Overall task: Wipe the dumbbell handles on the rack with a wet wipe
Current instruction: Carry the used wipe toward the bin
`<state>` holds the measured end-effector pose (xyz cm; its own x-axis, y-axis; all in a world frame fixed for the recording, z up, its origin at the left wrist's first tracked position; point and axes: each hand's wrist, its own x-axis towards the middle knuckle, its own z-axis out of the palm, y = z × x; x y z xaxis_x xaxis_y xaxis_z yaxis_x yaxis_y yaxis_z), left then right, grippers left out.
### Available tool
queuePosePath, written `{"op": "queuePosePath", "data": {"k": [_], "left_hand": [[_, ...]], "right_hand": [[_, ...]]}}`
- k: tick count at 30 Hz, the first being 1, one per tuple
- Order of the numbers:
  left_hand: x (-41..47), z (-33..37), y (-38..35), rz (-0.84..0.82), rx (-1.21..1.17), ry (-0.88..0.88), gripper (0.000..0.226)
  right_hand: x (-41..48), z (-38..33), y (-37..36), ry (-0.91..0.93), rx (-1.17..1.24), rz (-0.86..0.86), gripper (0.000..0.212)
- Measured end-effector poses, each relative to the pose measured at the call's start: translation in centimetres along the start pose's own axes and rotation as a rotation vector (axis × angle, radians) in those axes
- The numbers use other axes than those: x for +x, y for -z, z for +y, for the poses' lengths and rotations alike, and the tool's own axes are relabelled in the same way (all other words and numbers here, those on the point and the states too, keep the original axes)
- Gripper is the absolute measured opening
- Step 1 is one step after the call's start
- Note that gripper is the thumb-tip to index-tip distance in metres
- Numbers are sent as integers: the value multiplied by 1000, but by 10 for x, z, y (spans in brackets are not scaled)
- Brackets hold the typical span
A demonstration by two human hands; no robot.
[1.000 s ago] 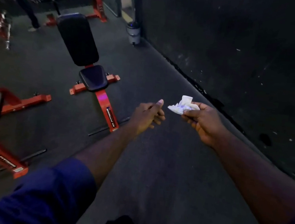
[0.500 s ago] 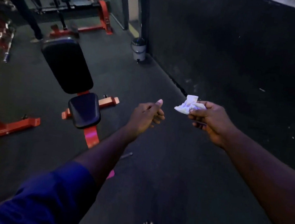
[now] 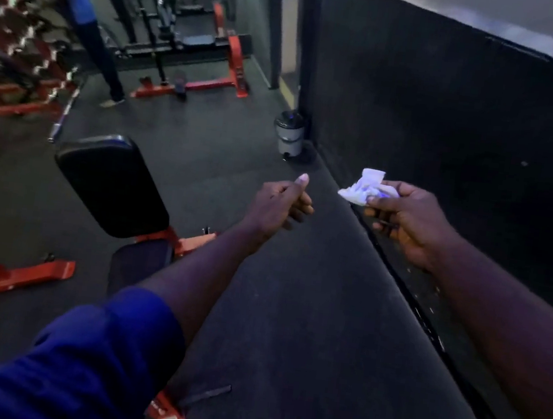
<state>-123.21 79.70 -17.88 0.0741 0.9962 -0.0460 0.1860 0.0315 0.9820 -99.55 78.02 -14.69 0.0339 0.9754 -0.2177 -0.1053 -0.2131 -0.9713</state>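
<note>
Wet wipe (image 3: 365, 188) is crumpled, pinched between thumb and fingers of right hand (image 3: 404, 220), held in the air near the dark wall (image 3: 467, 127). Left hand (image 3: 277, 206) is curled into a fist, thumb up, empty. Dumbbell rack (image 3: 17, 52) is blurred, far left, well apart. Likely a carry step: keep the pinch firm and open the wipe to a fresh face before wrapping a handle.

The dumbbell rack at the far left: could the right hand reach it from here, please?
Probably not. The right hand holds the wipe by the wall, while the rack stands far off to the left, past the bench; the person would have to walk over.
</note>
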Motion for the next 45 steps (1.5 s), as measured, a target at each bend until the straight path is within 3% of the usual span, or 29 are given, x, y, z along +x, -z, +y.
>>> {"op": "queuePosePath", "data": {"k": [4, 9, 16, 26, 29, 37, 45], "left_hand": [[95, 8, 6, 67, -8, 23, 61], [208, -7, 36, 148, -46, 53, 54], [394, -10, 81, 132, -78, 47, 67], [666, 10, 113, 18, -22, 50, 49], [754, 4, 120, 46, -28, 47, 57], [940, -10, 146, 118, -67, 134, 43], [1104, -47, 198, 138, -65, 217, 43]], "right_hand": [[118, -34, -11, 5, -45, -79, 31], [249, -47, -41, -21, -73, -159, 28], [432, -83, -73, -31, -83, -111, 27], [674, -125, -100, -49, -15, -72, 25], [765, -135, -101, -42, -34, -77, 26], [983, -164, -128, -111, -54, -124, 27], [1152, -175, -179, -136, -129, -158, 24]]}}
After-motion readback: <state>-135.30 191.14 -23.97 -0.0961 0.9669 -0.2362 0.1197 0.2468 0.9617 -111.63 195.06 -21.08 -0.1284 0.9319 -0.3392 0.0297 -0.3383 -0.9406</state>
